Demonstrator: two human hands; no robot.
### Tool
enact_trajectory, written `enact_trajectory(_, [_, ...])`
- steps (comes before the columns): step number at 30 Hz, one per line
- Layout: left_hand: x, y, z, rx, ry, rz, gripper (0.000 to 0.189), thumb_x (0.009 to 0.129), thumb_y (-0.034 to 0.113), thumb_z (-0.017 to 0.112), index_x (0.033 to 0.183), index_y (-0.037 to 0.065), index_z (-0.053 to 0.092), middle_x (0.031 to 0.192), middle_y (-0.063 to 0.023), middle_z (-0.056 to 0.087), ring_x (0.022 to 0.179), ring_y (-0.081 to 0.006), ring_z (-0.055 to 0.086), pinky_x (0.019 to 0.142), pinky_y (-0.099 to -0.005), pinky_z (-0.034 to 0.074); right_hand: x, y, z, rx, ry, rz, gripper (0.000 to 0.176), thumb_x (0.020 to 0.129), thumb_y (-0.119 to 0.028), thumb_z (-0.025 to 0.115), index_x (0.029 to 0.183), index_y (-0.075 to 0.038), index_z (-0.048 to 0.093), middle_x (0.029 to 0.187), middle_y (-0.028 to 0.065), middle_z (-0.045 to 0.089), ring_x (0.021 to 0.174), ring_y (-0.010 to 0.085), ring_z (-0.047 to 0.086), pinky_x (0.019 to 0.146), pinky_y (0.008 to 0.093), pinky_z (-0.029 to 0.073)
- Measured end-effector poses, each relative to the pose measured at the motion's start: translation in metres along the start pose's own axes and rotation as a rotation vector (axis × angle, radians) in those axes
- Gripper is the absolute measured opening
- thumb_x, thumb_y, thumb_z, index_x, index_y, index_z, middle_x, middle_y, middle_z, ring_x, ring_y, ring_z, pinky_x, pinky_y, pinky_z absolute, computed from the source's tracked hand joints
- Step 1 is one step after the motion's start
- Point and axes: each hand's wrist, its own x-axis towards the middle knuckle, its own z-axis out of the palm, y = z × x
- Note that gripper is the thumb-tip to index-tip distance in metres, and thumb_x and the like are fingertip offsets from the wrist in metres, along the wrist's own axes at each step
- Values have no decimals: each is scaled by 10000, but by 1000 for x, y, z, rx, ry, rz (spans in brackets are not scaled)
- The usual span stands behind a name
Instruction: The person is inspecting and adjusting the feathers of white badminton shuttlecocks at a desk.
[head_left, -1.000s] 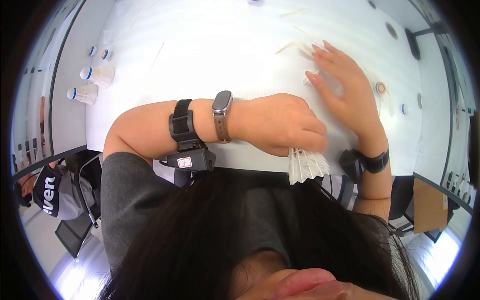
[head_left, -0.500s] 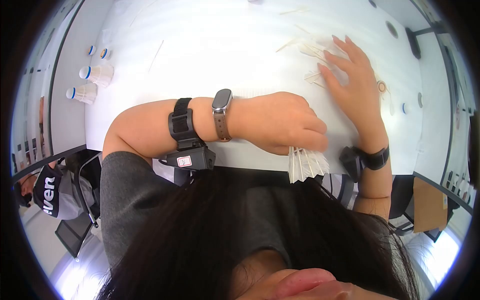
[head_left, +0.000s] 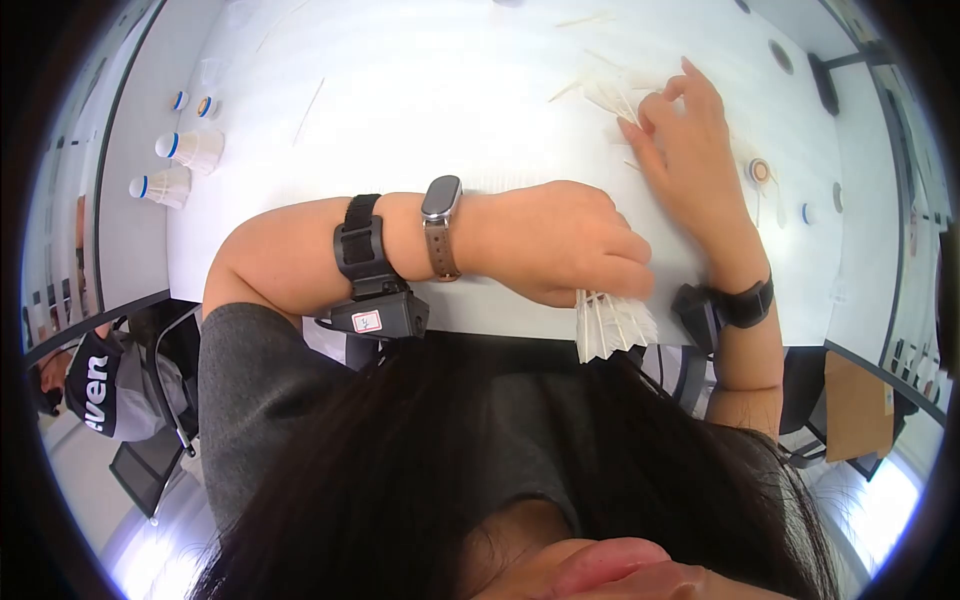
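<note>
My left hand is wrapped around a feather shuttlecock near the table's front edge. The shuttlecock's feather skirt hangs out below the fist, while its cork end is hidden in my fingers. Farther out on the right side, my right hand bends over some loose white feathers lying on the table. Its thumb and index finger are drawn in at the end of one feather, with the other fingers partly curled. The fingers cover part of that feather.
At the left stand two shuttlecocks lying on their sides and two loose cork heads. Thin feather shafts lie on the white table. A ring-shaped piece and another cork head are at the right.
My right hand has gone from spread fingers to a curled grip at the feathers, shifting slightly left. My left hand and its shuttlecock have stayed in place.
</note>
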Motion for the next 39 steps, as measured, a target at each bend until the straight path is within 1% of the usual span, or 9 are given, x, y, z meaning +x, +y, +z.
enact_trajectory(9, [0, 0, 0, -4, -5, -6, 228, 722, 66, 652, 937, 95, 583, 749, -30, 487, 645, -234, 536, 581, -350, 441, 2, 9, -4, 7, 37, 35, 124, 901, -146, 593, 899, -22, 595, 1042, 173, 509, 1171, 398, 469, 955, 468, 404])
enact_trajectory(16, [2, 0, -1, -104, 151, -154, 239, 758, 145, 706, 967, 110, 595, 788, -36, 571, 686, -275, 573, 593, -365, 452, 1, 14, -12, 322, 77, 108, 116, 924, -126, 582, 934, -12, 604, 1019, 145, 543, 1181, 355, 513, 934, 390, 417])
enact_trajectory(21, [2, -6, -14, -220, 358, -497, 255, 841, 151, 733, 1030, 43, 600, 855, -12, 628, 734, -87, 578, 655, -253, 477, 2, 12, -14, 710, 55, 297, 144, 963, -149, 558, 992, -13, 597, 1025, 90, 612, 1144, 253, 563, 971, 323, 398])
enact_trajectory(25, [4, -23, -8, -280, 786, -613, 299, 855, 199, 741, 1071, 36, 614, 961, -13, 665, 750, -47, 590, 624, -209, 485, 1, 6, -18, 868, -14, 401, 211, 993, -199, 527, 1039, -3, 592, 1062, 65, 617, 1103, 168, 536, 1013, 300, 363])
enact_trajectory(28, [10, -17, -19, -465, 812, -819, 300, 857, 210, 738, 1073, 42, 617, 912, -5, 667, 713, -36, 585, 598, -194, 476, 1, 0, -23, 864, -10, 345, 205, 993, -193, 527, 1029, -2, 593, 1051, 59, 610, 1098, 160, 528, 1013, 297, 359])
enact_trajectory(29, [10, -16, -25, -488, 744, -862, 391, 848, 264, 741, 1112, 43, 556, 905, -31, 648, 730, -62, 615, 612, -218, 518, 2, 1, -24, 882, -52, 333, 189, 988, -179, 534, 1016, -1, 589, 1022, 47, 602, 1099, 164, 530, 1004, 298, 364])
enact_trajectory(32, [10, -14, -30, -476, 686, -879, 393, 842, 269, 747, 1101, 44, 557, 880, -20, 645, 707, -61, 609, 591, -216, 509, 0, -1, -24, 910, -89, 269, 168, 979, -161, 546, 997, 2, 584, 988, 43, 592, 1079, 170, 537, 988, 302, 371])
enact_trajectory(36, [8, -23, -19, -381, 820, -834, 296, 857, 242, 734, 1042, 44, 615, 826, 1, 654, 563, -32, 538, 455, -190, 425, 1, -1, -22, 859, -80, 207, 156, 965, -145, 559, 941, 6, 589, 927, 38, 595, 985, 160, 545, 947, 288, 391])
enact_trajectory(39, [8, -21, -21, -439, 821, -882, 296, 863, 258, 724, 1033, 41, 616, 806, -1, 647, 554, -38, 539, 455, -192, 431, 3, -4, -25, 862, -71, 259, 162, 963, -146, 555, 933, 8, 592, 890, 36, 603, 915, 141, 547, 916, 276, 404])
